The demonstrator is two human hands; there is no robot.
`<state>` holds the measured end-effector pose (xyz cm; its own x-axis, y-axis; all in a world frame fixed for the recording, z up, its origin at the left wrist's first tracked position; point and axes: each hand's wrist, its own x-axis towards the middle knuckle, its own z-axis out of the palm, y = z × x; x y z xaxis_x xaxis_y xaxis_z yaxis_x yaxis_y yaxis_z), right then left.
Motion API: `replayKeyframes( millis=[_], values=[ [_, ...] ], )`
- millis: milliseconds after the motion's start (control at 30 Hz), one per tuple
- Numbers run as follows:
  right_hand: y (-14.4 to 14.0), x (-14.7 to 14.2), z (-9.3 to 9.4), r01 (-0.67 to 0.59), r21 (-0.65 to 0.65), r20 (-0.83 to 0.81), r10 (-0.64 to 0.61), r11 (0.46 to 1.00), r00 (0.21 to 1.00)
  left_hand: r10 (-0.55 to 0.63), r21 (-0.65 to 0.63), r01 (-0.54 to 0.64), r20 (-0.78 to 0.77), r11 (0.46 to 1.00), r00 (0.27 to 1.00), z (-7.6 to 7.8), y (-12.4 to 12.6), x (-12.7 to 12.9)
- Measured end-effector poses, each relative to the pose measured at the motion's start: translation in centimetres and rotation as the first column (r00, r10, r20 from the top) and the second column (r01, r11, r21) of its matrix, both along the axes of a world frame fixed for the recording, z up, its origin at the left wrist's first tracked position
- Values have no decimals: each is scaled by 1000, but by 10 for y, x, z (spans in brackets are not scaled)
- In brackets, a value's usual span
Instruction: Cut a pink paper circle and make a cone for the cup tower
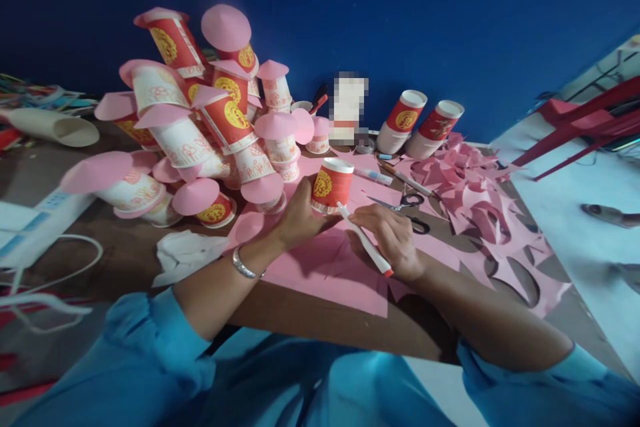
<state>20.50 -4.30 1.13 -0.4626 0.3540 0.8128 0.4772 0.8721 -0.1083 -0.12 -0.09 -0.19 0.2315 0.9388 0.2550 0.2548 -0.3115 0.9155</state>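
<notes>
My left hand (299, 219) is wrapped round a red paper cup (336, 185) with a gold emblem, its white round end facing up. A white pen (367, 245) with a red back end is gripped in my right hand (391, 235). The pen's tip meets the lower band of the cup; whether it leaves a mark there is too small to tell. Beneath both hands lies a pink paper sheet (325, 283). Scissors (397, 204) with black handles rest just beyond my right hand.
Paper cups with pink cone tops (180, 140) are piled at the left. Two cup stacks (405, 117) stand against the blue wall. Pink paper scraps (480, 187) cover the table's right side. Crumpled white paper (187, 253) lies by my left forearm; a power strip (45, 220) is farther left.
</notes>
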Motion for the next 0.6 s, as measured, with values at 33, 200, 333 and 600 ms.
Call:
replayKeyframes(
  millis=[33,200,333,600],
  values=[
    [0,0,1,2,11,2,-2,1000,1000,-5,-10,5,3,1000,1000,0,0,0],
    [1,-1,4,9,57,9,-10,998,1000,-16,-25,16,-4,1000,1000,-3,1,-2],
    [0,-3,6,23,66,18,-24,998,1000,-3,-40,3,0,999,1000,-5,1,-2],
    [-1,-3,6,19,65,34,-22,998,999,-40,-153,51,71,987,997,5,0,1]
  ],
)
